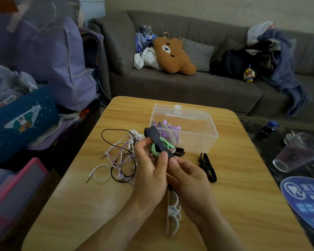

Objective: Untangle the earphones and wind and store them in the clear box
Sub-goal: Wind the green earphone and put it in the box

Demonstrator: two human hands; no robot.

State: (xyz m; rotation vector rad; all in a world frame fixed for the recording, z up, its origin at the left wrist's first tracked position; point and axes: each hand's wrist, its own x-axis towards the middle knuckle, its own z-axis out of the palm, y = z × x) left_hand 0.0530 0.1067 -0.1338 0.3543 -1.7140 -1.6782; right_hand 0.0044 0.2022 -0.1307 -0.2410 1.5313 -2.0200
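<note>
Above the middle of the wooden table (234, 187), my left hand (149, 171) holds a coil of green earphone cable (162, 145) that is wound round a dark grey winder (159, 142). My right hand (187, 176) pinches the near end of that winder. To the left lies a tangle of pink, white and black earphones (120, 156). The clear box (187, 131) stands open just behind my hands, with purple earphones (170, 131) on a winder inside it.
A black winder (208, 167) lies to the right of my hands and a white winder (173, 214) lies under my right wrist. A clear cup (297, 153) lies on its side beyond the table's right edge. A grey sofa (188, 84) runs behind.
</note>
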